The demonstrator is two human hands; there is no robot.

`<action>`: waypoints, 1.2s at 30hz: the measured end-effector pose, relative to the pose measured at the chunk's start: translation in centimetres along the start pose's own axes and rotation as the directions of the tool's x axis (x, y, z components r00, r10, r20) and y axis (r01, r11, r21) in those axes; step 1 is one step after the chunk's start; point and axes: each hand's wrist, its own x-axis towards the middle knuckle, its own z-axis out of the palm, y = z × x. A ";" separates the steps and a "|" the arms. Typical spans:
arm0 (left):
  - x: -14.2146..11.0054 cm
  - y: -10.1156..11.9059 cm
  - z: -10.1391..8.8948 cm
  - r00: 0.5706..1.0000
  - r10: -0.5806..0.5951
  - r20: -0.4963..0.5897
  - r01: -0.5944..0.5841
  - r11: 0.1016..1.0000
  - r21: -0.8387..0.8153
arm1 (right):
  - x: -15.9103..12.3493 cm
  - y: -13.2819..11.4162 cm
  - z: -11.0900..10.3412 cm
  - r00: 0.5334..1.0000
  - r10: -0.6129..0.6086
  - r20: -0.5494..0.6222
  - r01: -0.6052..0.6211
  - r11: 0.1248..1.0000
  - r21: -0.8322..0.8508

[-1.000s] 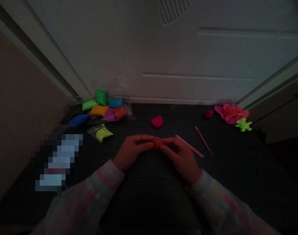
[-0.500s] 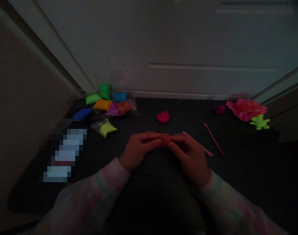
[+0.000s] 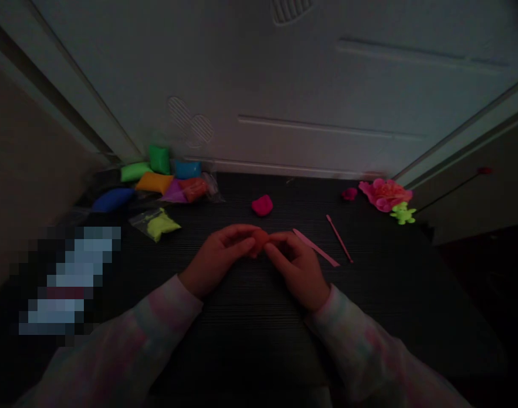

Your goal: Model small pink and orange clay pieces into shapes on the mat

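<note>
A small lump of orange-red modelling clay (image 3: 260,242) is pinched between my two hands above the dark table. My left hand (image 3: 220,256) grips it from the left with thumb and fingers. From the right, my right hand (image 3: 299,267) closes thumb and forefinger on its edge. Beyond them lies a deep pink lump of clay (image 3: 262,205). Close to my right hand rest a flat pink clay knife (image 3: 317,249) and a thin pink modelling stick (image 3: 339,238). The dim light hides the clay's finer shape.
Several bagged clay packs, among them an orange one (image 3: 155,183) and a blue one (image 3: 113,200), lie back left, with an opened yellow bag (image 3: 161,224) nearer. A pixelated pale patch (image 3: 72,277) covers the left. At right are a pink flower (image 3: 385,194) and a yellow-green bear figure (image 3: 403,213).
The view has swung to the right, so everything appears further left. Both hands keep hold of the orange-red clay, with the fingers shifted slightly on it.
</note>
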 end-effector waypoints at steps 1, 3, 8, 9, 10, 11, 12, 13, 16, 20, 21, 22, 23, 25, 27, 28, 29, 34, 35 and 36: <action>0.1 0.0 0.0 1.000 0.001 0.005 -0.001 1.000 -0.020 | 0.1 0.0 0.0 1.000 -0.005 0.003 0.005 1.000 -0.008; 0.2 -0.1 0.0 1.000 0.004 0.018 -0.003 0.998 -0.058 | 0.2 0.1 0.0 1.000 -0.012 0.003 0.012 1.000 -0.012; 0.2 0.1 -0.2 0.999 0.041 -0.001 -0.041 0.999 0.032 | 0.3 0.3 -0.1 0.999 -0.024 -0.029 0.022 0.999 -0.037; 0.2 0.2 -0.2 0.997 0.068 -0.020 -0.066 0.992 0.104 | 0.4 0.3 -0.2 0.999 -0.027 -0.036 0.025 0.998 -0.049; 0.1 0.3 -0.3 0.994 0.106 -0.041 -0.096 0.976 0.198 | 0.4 0.2 -0.2 0.999 -0.032 -0.040 0.029 0.998 -0.059; 0.1 0.4 -0.4 0.986 0.155 -0.058 -0.130 0.942 0.309 | 0.4 0.2 -0.3 0.998 -0.037 -0.042 0.034 0.997 -0.066; 0.1 0.4 -0.4 0.975 0.211 -0.065 -0.164 0.891 0.424 | 0.4 0.1 -0.3 0.998 -0.041 -0.044 0.038 0.997 -0.070; 0.0 0.5 -0.5 0.963 0.262 -0.058 -0.193 0.826 0.529 | 0.5 0.1 -0.4 0.998 -0.044 -0.047 0.041 0.996 -0.074; 0.2 0.4 -0.8 0.938 0.346 -0.002 -0.243 0.664 0.707 | 0.7 0.0 -0.7 0.996 -0.053 -0.072 0.048 0.996 -0.070; 0.6 0.2 -1.2 0.941 0.338 -0.005 -0.231 0.653 0.722 | 0.8 0.2 -0.8 0.992 -0.071 -0.106 0.062 0.994 -0.090; 0.7 0.1 -1.3 0.943 0.331 -0.019 -0.219 0.663 0.716 | 0.8 0.1 -0.8 0.990 -0.079 -0.114 0.068 0.993 -0.100; 0.7 0.1 -1.3 0.946 0.323 -0.033 -0.206 0.674 0.710 | 0.7 0.0 -0.7 0.989 -0.090 -0.121 0.077 0.991 -0.109; 0.8 0.1 -1.3 0.947 0.317 -0.049 -0.193 0.685 0.702 | 0.7 -0.1 -0.7 0.986 -0.105 -0.128 0.089 0.988 -0.124; 0.8 0.2 -1.4 0.950 0.301 -0.078 -0.170 0.713 0.681 | 0.8 -0.3 -1.2 0.978 -0.155 -0.141 0.128 0.974 -0.184; 0.8 0.2 -1.5 0.954 0.282 -0.100 -0.150 0.741 0.654 | 1.1 -0.3 -2.9 0.947 -0.246 -0.208 0.179 0.938 -0.296; 0.9 0.2 -1.5 0.956 0.272 -0.107 -0.143 0.754 0.641 | 1.4 0.0 -4.4 0.913 -0.307 -0.270 0.198 0.909 -0.366; 0.9 0.1 -1.5 0.959 0.263 -0.109 -0.138 0.766 0.628 | 1.6 0.4 -6.2 0.849 -0.360 -0.387 0.173 0.881 -0.440; 0.9 0.0 -1.4 0.960 0.258 -0.107 -0.150 0.799 0.582 | 2.9 5.4 -17.1 0.555 -0.304 -0.774 -0.327 0.776 -0.539; 0.8 0.0 -1.4 0.959 0.263 -0.109 -0.153 0.799 0.581 | 2.9 6.5 -18.7 0.568 -0.258 -0.781 -0.365 0.771 -0.521; 0.8 0.0 -1.4 0.958 0.265 -0.108 -0.155 0.796 0.585 | 3.0 7.4 -20.0 0.582 -0.223 -0.782 -0.385 0.772 -0.507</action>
